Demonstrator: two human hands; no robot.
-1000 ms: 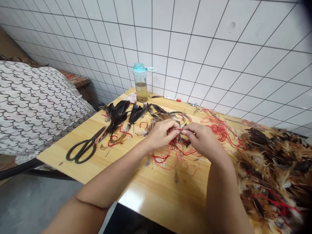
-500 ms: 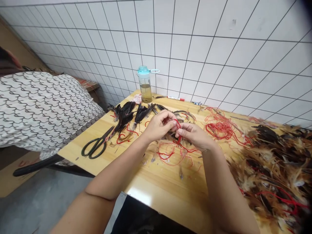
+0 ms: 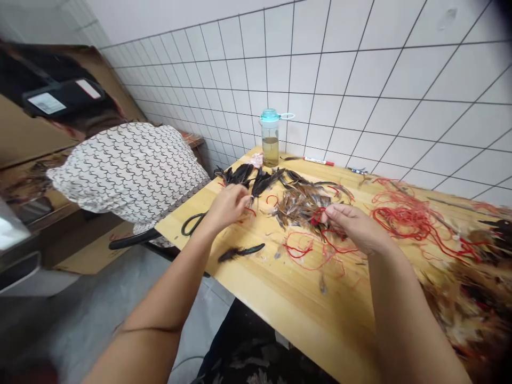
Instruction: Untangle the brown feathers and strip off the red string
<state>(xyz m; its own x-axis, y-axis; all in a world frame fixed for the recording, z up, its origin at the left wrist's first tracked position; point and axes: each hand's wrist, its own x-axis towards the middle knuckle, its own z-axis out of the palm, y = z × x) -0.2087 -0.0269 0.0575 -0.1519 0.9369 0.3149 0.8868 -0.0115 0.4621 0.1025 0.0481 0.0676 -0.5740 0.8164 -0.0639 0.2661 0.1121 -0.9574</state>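
Observation:
My right hand [image 3: 348, 224] pinches red string [image 3: 319, 216] above a pile of brown feathers [image 3: 298, 205] on the wooden table [image 3: 276, 288]. Off to the left, my left hand [image 3: 232, 205] is closed over the black feather bundles [image 3: 240, 175]; what its fingers grip, if anything, is hidden. Black scissors [image 3: 192, 224] lie partly covered behind my left hand. A single dark feather [image 3: 242, 252] rests nearer the front edge. Loose red threads [image 3: 300, 248] lie between my hands.
A bottle [image 3: 271, 141] with a blue lid stands by the tiled wall, near a red-and-white marker [image 3: 318, 161]. Tangled red string [image 3: 408, 216] and a large feather heap [image 3: 468, 304] cover the right side. A person in a patterned top [image 3: 132, 165] is at left.
My hands have parted: the left moved left toward the black feathers and scissors, while the right keeps the red string. A dark feather now shows near the front edge. The view has turned left.

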